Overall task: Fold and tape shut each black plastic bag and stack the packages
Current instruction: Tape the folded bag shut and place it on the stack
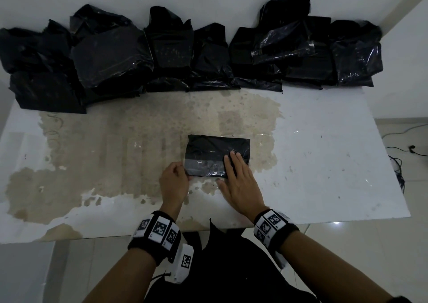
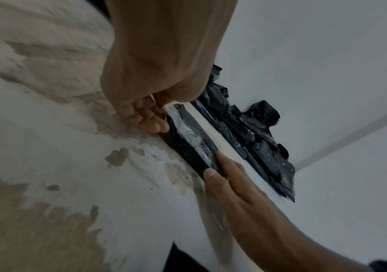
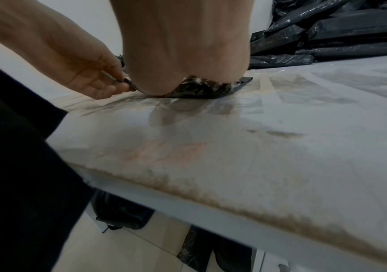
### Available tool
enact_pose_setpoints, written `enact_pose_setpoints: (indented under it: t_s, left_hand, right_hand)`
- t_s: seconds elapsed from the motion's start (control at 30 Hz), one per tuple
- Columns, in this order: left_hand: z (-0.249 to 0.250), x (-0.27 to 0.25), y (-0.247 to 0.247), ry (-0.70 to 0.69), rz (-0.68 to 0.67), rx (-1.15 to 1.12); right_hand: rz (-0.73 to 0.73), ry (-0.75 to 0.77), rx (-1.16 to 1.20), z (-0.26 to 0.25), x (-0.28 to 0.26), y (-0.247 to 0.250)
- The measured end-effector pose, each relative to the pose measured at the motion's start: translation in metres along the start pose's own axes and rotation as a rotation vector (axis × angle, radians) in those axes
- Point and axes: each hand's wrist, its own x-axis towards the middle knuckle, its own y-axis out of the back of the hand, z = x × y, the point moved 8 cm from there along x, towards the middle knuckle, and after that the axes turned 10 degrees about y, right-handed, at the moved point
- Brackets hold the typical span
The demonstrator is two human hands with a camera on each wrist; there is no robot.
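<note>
A folded black plastic bag (image 1: 215, 149) lies flat in the middle of the worn white table (image 1: 324, 163), with a strip of clear tape (image 1: 203, 167) across its near edge. My left hand (image 1: 177, 179) pinches the bag's left near corner, where the tape ends. In the left wrist view its fingers (image 2: 146, 119) curl at the bag's end (image 2: 188, 132). My right hand (image 1: 236, 175) lies flat with straight fingers and presses the bag's right part. In the right wrist view the bag (image 3: 202, 90) shows under that palm.
A row of piled black bags and packages (image 1: 185, 52) runs along the table's far edge against the wall. Cables (image 1: 403, 154) lie on the floor to the right. More black bags (image 3: 122, 211) sit under the table.
</note>
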Motion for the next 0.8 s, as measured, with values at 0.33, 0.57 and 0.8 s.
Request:
enact_pose_setpoints:
  t_s: [0.33,0.57,0.8]
  left_hand:
    - [0.008,-0.024,-0.014,-0.336,0.127,0.648]
    - [-0.004,-0.009,-0.020,-0.152,0.074,0.405]
    - [-0.020,0.004,-0.015,0.186,0.048,-0.215]
  right_hand:
    - [-0.005,-0.001,-0.018,0.000,-0.001,-0.003]
    - [-0.033,0.006,0.000,0.001,-0.002,-0.005]
    - [-0.038,0.015,0.025,0.003,-0.002,-0.005]
